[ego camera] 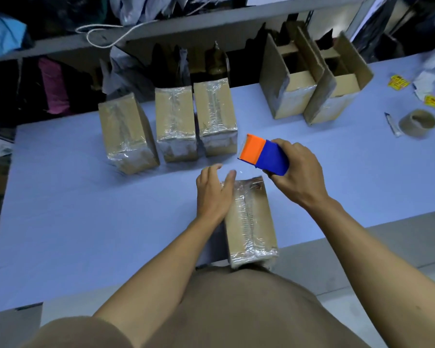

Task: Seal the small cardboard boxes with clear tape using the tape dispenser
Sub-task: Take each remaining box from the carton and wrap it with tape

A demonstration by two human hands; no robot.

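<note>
A small cardboard box (pixel 251 222) wrapped with clear tape lies lengthwise on the blue table (pixel 73 209), its near end at the table's front edge. My left hand (pixel 212 194) rests flat on the box's far left corner, fingers spread. My right hand (pixel 296 172) holds a blue and orange tape dispenser (pixel 264 154) just above the box's far right corner, orange end pointing left. Three taped boxes (pixel 171 124) stand in a row behind.
Two open cardboard boxes (pixel 309 84) stand at the back right. An empty tape core (pixel 417 123), a small tube and yellow stickers (pixel 398 82) lie at the far right. A shelf with bags and clothes runs behind the table.
</note>
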